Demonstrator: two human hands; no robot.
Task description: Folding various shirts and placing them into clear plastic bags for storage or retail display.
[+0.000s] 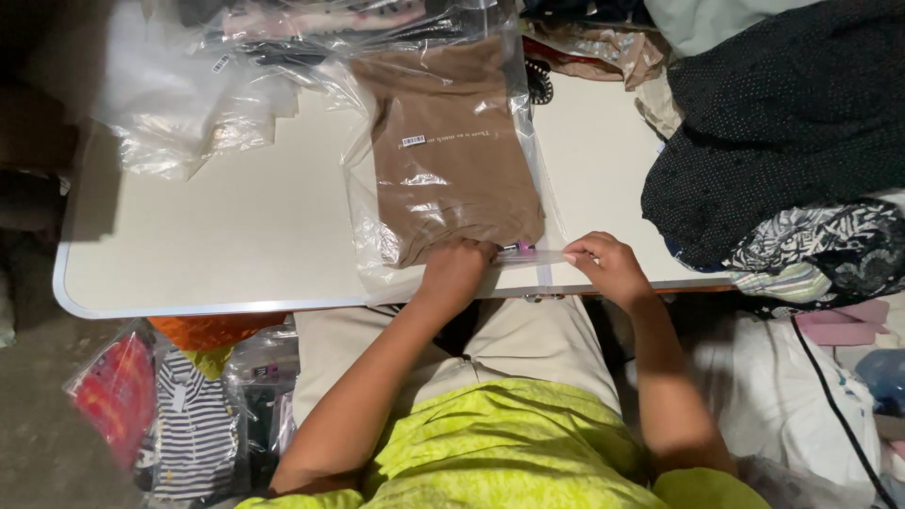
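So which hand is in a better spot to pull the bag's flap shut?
The right hand: its fingertips already pinch the flap strip at the bag edge. The left hand presses the brown shirt.

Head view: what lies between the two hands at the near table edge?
In the head view, between the left hand and right hand lies the clear plastic bag's open end with a small pink-purple piece there, over the white table.

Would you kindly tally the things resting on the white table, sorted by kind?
Brown folded garment in a clear bag, under the left hand and right hand: 1
Heap of empty clear plastic bags: 1
Dark dotted fabric pile at the table edge: 1
Beige crumpled cloth: 1
Total: 4
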